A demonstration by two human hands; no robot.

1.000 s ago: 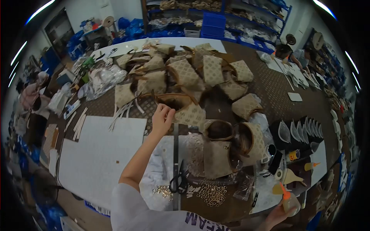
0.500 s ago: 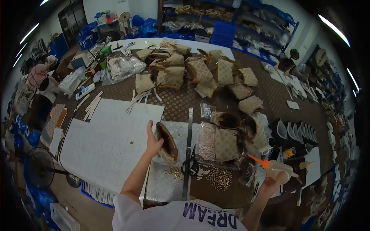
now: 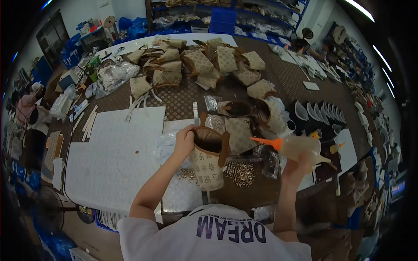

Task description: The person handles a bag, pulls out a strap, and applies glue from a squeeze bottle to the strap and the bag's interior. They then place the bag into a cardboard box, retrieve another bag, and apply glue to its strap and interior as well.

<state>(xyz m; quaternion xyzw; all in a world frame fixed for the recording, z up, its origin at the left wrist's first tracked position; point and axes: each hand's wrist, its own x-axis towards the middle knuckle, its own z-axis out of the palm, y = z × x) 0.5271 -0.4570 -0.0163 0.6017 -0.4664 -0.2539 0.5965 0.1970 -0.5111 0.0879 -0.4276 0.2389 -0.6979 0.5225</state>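
My left hand grips the upper left rim of a beige patterned bag, which stands upright with its brown-trimmed opening showing. A brown strap sticks up at the bag's right side. In my right hand is a translucent squeeze bottle, its orange nozzle pointing left toward the bag, apart from it. Small metal rings lie in a pile just right of the bag. Behind them sits another patterned bag.
Many patterned bags are heaped at the table's back. White sheets cover the left side. Dark curved pieces stand in a row at right, near a small yellow-tipped bottle. One co-worker is at far left, another at back right.
The held bag has moved right and turned upright, its opening now facing up. My right hand has raised the bottle, with its nozzle nearer the bag. The camera view has shifted.
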